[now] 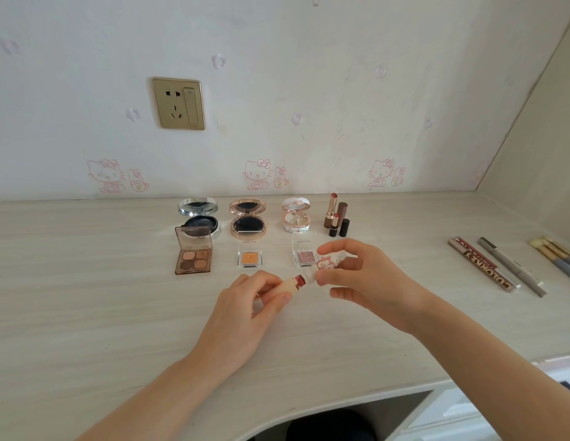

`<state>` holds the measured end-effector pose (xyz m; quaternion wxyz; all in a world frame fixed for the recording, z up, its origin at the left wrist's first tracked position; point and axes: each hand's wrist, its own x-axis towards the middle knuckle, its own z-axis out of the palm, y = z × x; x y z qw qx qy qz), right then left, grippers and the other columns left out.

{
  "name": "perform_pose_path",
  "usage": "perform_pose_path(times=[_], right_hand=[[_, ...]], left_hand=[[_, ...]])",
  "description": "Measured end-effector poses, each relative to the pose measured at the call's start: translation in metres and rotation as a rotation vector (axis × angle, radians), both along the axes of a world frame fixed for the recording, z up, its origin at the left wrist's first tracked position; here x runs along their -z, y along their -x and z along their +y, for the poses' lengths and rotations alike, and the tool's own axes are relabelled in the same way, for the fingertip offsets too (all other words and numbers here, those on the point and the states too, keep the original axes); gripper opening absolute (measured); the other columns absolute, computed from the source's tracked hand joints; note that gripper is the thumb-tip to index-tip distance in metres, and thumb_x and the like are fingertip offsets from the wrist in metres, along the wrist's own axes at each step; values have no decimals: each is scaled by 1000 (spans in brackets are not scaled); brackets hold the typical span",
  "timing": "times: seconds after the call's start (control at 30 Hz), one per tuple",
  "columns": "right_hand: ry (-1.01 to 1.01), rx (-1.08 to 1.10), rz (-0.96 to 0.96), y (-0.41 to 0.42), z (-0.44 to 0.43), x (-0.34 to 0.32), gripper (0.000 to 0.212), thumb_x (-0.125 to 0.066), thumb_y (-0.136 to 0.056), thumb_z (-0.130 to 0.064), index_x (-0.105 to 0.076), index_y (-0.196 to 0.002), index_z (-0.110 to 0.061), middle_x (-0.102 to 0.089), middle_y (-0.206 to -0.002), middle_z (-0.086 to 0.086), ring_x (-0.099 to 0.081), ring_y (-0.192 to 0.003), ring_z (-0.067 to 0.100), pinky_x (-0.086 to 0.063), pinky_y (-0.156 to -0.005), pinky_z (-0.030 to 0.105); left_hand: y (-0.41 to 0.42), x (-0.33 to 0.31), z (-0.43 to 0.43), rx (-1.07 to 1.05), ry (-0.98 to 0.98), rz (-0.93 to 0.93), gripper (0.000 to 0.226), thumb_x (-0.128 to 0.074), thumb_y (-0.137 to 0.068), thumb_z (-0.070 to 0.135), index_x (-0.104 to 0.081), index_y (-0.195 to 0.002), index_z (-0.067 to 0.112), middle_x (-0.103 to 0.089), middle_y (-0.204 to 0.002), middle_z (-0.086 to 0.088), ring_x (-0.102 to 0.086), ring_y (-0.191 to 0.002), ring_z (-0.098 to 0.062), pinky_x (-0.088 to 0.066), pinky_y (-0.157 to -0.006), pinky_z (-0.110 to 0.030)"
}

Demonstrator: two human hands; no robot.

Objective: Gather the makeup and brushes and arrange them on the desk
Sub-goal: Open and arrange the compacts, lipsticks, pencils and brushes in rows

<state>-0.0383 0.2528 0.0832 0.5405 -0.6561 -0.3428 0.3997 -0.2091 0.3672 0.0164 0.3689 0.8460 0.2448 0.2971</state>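
My left hand (245, 308) grips a cream lipstick tube (285, 286) whose red tip shows. My right hand (363, 278) pinches its white patterned cap (325, 265) just off the tip. Both are above the pale desk (86, 313). Behind them, three open round compacts stand in a row: silver (199, 214), rose-gold (248, 218) and white (295, 217). In front lie a brown four-pan eyeshadow palette (193, 254), an orange single shadow (250, 258) and a pink one (305, 257). Two open lipsticks with their caps (336, 214) stand at the right of the row.
Pencils and a "COLORKEY" box (482, 269) lie at the right, with several brushes (556, 253) at the far right edge. A gold wall socket (178, 103) sits above the desk. The desk's front edge curves inward at the bottom.
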Motion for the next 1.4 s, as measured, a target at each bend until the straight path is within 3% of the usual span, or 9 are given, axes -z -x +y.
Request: perform_pose_path(times=[0.53,0.77,0.9,0.97,1.1,1.23,1.4], right_hand=[[-74,49,104,-9,-6,4,13,-63,-88,-6,-63,-101,-9,-71,-95,9,-66,-84,18,-52,-71,29],[-46,74,170,-25,-11,0,14,-62,-89,-8,-64,-103,-9,-70,-95,10,-64,-83,19,-51,-71,30],[-10,103,201,-42,-14,-1,16,-60,-90,-7,-63,-106,-7,-68,-96,12,-63,-81,20,-50,-67,28],[7,122,215,-52,-15,-1,19,-59,-90,-5,-62,-108,-4,-69,-96,14,-62,-80,20,-50,-67,28],[71,88,231,-69,-14,-3,21,-60,-88,-1,-61,-108,-5,-68,-95,12,-62,-79,22,-50,-65,26],[162,64,166,-83,-7,-6,21,-65,-85,-4,-63,-105,-3,-66,-93,11,-61,-73,20,-49,-65,27],[202,78,-23,-91,12,0,24,-70,-84,-9,-61,-105,-1,-62,-85,9,-56,-57,15,-52,-63,24]], left_hand=[[-2,-3,-5,33,56,-21,4,-62,-87,40,-64,-89,36,-69,-82,14,-61,-90,0,-44,-76,-23],[-13,-11,-18,67,42,-11,19,-71,-80,39,-63,-98,39,-66,-91,15,-57,-92,2,-41,-82,-15],[-29,-16,-26,108,-17,36,31,-72,-78,39,-53,-99,52,-63,-93,17,-53,-95,7,-36,-82,-9],[-39,-18,-31,149,-72,74,41,-70,-79,43,-46,-110,56,-60,-95,20,-51,-98,6,-37,-86,-12],[-58,-19,-39,263,-324,165,48,-64,-84,45,-44,-128,45,-56,-94,15,-48,-94,-2,-43,-84,-23],[-81,-9,-36,265,-660,139,42,-54,-83,52,-59,-117,29,-58,-78,11,-47,-81,-9,-48,-69,-26],[-99,1,-31,187,-728,106,48,-49,-74,61,-66,-104,28,-60,-70,13,-51,-74,-12,-50,-63,-26]])
